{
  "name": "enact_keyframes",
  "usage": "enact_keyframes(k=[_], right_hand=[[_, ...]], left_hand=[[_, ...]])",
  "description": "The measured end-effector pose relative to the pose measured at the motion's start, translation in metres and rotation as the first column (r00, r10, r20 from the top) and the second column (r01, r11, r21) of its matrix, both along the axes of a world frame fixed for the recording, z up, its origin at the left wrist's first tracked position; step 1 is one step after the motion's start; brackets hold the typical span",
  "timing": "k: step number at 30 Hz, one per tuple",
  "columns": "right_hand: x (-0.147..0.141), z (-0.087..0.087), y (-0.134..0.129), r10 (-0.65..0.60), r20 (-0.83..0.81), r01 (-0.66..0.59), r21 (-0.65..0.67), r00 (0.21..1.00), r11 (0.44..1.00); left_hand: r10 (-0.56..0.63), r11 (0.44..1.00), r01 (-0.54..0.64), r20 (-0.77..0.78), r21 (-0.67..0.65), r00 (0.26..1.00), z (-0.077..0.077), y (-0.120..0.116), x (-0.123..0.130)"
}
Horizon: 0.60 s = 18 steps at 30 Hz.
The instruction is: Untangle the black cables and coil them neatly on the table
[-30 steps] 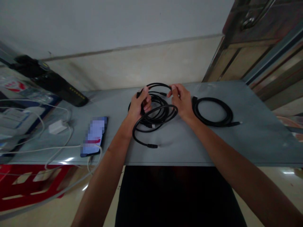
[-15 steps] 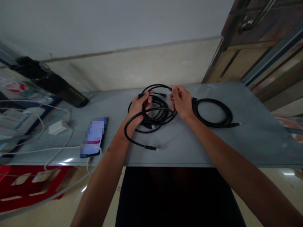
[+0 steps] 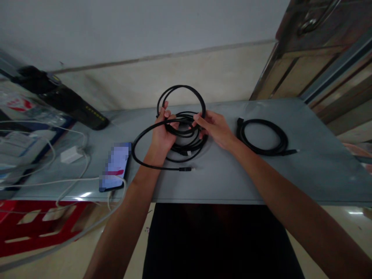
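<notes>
Loops of a black cable [image 3: 182, 86] are held up between my two hands at the middle of the table. My left hand [image 3: 163, 130] is wrapped round the loops on their left side. On the right side, my right hand [image 3: 213, 127] pinches them between thumb and fingers. One cable end with a plug [image 3: 185, 169] hangs out in a wide arc over my left wrist. Beneath the held loops, more black cable [image 3: 188, 148] lies coiled on the grey table [image 3: 215, 182]. A separate coiled black cable [image 3: 263, 151] rests to the right.
A phone [image 3: 115, 166] lies left of my left forearm, with white cables and a white adapter [image 3: 71, 154] beside it. Farther left are a black bottle [image 3: 72, 106] and papers. The wall borders the table's back; a red stool [image 3: 35, 228] stands below at left.
The held loops have risen and now stand above the coil on the table. Both hands have shifted slightly left, and the loose cable arc has swung left and widened.
</notes>
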State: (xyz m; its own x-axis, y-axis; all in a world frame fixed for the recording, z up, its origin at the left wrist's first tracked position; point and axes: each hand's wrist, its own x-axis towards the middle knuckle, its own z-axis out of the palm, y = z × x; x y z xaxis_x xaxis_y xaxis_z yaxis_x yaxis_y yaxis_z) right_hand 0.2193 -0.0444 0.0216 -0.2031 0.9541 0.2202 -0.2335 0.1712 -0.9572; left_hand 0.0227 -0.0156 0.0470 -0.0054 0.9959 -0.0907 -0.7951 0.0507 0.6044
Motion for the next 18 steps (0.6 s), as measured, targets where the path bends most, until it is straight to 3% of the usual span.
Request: enact_keyframes(k=[5, 9, 13, 18], right_hand=[[0.0, 0.004, -0.004, 0.112, 0.086, -0.111, -0.009, 0.99, 0.994], [-0.001, 0.005, -0.008, 0.092, 0.138, -0.09, -0.022, 0.986, 0.996], [-0.002, 0.008, -0.015, 0.115, 0.177, -0.109, -0.041, 0.978, 0.993], [-0.005, 0.017, -0.025, 0.276, 0.224, -0.259, -0.105, 0.935, 0.96]], left_hand=[[0.043, 0.997, -0.034, -0.135, 0.072, 0.99, -0.011, 0.009, -0.01], [0.024, 0.996, 0.005, -0.343, 0.084, 0.939, -0.017, 0.01, -0.012], [-0.013, 0.995, 0.04, -0.274, 0.093, 0.962, -0.015, 0.007, -0.009], [-0.032, 0.999, 0.042, -0.275, 0.033, 0.961, -0.01, 0.004, -0.012]])
